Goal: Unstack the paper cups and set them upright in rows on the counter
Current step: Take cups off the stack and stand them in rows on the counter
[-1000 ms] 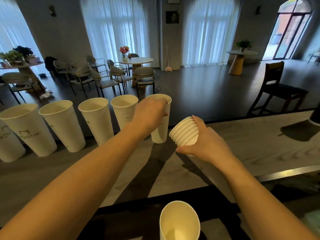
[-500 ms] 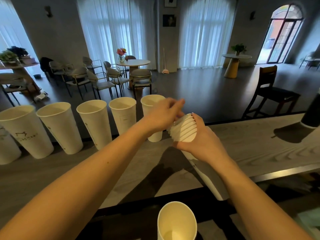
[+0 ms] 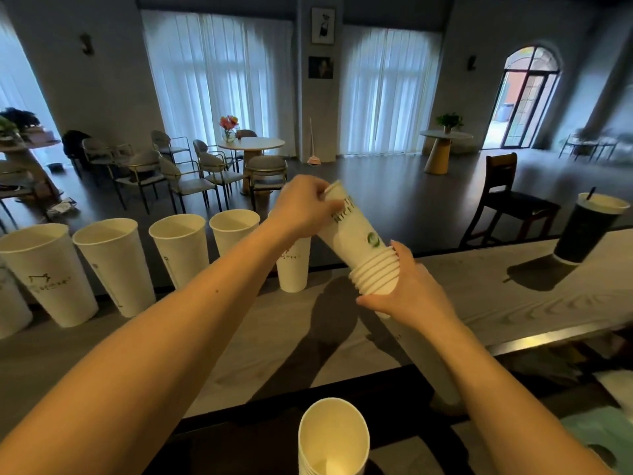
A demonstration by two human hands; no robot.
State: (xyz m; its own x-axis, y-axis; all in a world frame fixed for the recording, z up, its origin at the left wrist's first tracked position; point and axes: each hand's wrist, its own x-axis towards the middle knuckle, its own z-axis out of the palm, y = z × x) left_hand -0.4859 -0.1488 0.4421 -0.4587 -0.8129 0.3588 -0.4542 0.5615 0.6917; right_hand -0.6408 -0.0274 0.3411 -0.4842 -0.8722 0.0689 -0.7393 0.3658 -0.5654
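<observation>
Left hand (image 3: 301, 207) pinches the top cup (image 3: 352, 231) at its base, at twelve o'clock, seemingly to slide it off; right hand (image 3: 400, 293) clamps the stack (image 3: 375, 277) as an anchor above the tabletop (image 3: 513, 303); five upright cups (image 3: 178, 255) stand at nine o'clock

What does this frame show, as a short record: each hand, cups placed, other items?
left hand: grips the base end of the cup being pulled out
right hand: grips the stack at its rims, tilted above the counter
cups placed: five upright white cups in a row along the far edge, from the first to the fifth, which the left forearm partly hides
other items: dark drink cup at right; second stack near the bottom edge
</observation>
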